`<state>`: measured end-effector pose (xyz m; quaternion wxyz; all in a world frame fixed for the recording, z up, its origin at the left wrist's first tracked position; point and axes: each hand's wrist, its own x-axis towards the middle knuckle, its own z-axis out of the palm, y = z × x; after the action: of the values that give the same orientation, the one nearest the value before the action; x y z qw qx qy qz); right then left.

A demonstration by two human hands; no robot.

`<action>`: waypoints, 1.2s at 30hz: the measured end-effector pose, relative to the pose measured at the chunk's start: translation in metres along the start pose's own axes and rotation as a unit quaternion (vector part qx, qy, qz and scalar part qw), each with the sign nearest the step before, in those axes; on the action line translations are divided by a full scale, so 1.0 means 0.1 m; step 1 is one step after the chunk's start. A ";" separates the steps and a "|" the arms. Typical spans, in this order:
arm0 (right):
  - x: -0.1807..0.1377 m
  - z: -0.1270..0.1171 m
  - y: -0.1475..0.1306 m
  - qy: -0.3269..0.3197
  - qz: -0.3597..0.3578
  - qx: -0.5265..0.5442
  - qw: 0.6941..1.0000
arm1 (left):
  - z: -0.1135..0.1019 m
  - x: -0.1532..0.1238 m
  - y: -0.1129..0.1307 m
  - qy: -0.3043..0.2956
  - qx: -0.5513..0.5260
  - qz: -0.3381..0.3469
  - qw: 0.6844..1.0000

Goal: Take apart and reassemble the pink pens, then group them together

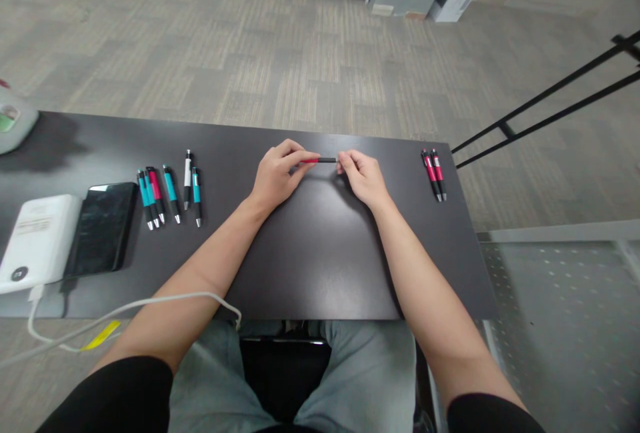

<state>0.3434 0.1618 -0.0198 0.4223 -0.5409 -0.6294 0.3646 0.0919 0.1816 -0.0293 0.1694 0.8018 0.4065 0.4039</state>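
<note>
Between my two hands a red pen (326, 160) with a black grip lies level, just above the far part of the dark table. My left hand (281, 173) pinches its red barrel. The fingers of my right hand (362, 174) are closed on its tip end, hiding the very point. Off to the left lie several loose pens: teal ones (171, 192), a red one (155, 192) and a white one (188, 178). On the right side two red pens (434, 174) rest side by side.
A white power bank (40, 236) with a white cable (150, 301) and a black phone (104, 226) occupy the table's left. A pale jug (15, 120) stands at the far left corner. Black metal bars (545, 100) rise beyond the table's right edge.
</note>
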 end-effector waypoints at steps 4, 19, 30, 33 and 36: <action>-0.02 -0.01 -0.02 -0.006 -0.001 0.005 1.000 | 0.00 0.00 -0.01 0.014 -0.004 -0.011 1.000; -0.02 -0.01 -0.02 -0.010 -0.015 -0.015 1.000 | 0.06 -0.01 -0.04 -0.018 0.037 -0.006 0.999; -0.01 -0.01 -0.04 -0.006 -0.043 0.012 0.999 | -0.04 -0.01 0.15 -0.058 0.066 -0.055 0.995; 0.00 -0.01 -0.02 -0.004 -0.041 0.010 0.999 | -0.04 -0.01 0.15 -0.053 0.060 -0.044 0.996; 0.00 0.00 -0.01 0.000 -0.040 0.010 0.999 | -0.02 -0.02 0.11 -0.035 0.057 -0.040 0.997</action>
<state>0.3434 0.1616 -0.0191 0.4417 -0.5110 -0.6469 0.3539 0.0955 0.1733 -0.0223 0.1536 0.8071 0.4544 0.3442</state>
